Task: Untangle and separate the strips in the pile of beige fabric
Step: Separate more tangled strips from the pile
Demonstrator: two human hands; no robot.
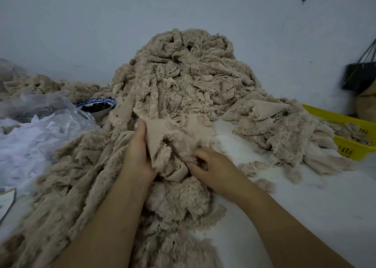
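Head view, single moment. Landmark: pile of beige fabric (183, 74), heaped high against the wall (81, 23) at centre, with its fuzzy strips spilling down toward the camera across the white table (305, 206).

Far left of the pile, at the picture's edge: corner of a flat card or paper (7, 202); its print is unreadable.

Left of the pile: crumpled clear plastic bags (36, 129), touching the pile's lower left skirt.

At the pile's left flank, just behind the bags: blue-and-white bowl (99, 102) holding something dark. What it is cannot be told.

Front of the pile, centre-left: left hand (138, 156). The thumb lies up along the edge of a strip (168, 137) and the fingers are tucked behind it, so the hand grips that strip. The strip shows a smooth side and a fuzzy fringe, and it is raised a little above the fabric under it while still running into the pile.

Front of the pile, centre-right: right hand (211, 166). Fingers are curled in, pinching the lower bunched part of the same strip. The two hands are close together, with the strip between them.

Right of the pile: yellow basket (350, 148) with beige fabric inside. The pile's right skirt reaches its wall.

Far right, beyond the basket: black bag (358, 76) hanging by straps against the wall.
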